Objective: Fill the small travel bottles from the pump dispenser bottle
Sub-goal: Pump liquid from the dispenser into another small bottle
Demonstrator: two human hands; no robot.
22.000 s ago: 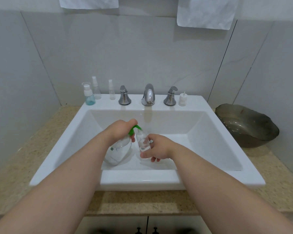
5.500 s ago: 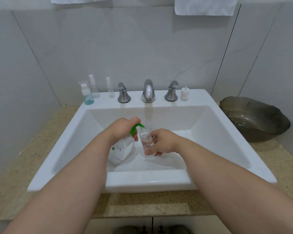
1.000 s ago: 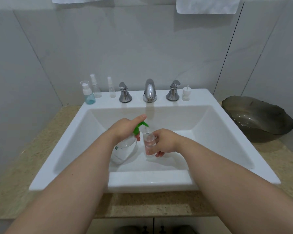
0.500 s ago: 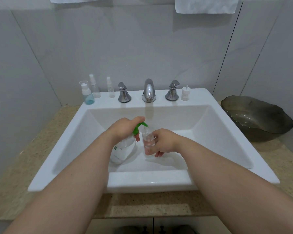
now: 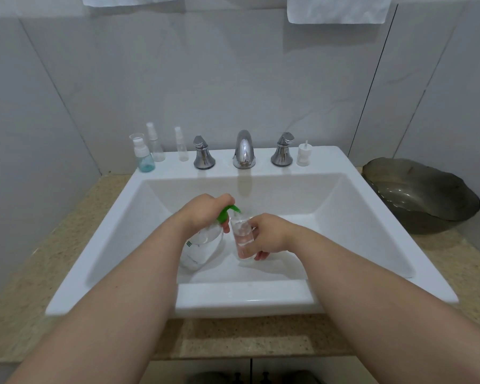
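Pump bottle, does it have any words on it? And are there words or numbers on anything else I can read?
Pump bottle: its label has a small green mark, too small and blurred to read.
Small bottle: no print shows.
Bottles at the back: no words show.
Nothing else here carries readable text.

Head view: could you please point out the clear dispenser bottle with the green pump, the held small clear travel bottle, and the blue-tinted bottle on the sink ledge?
Clear dispenser bottle with green pump (image 5: 203, 249): head view, clear body.
Small clear travel bottle (image 5: 243, 241): head view, side wall.
Small blue-tinted bottle (image 5: 146, 162): head view, lower body.
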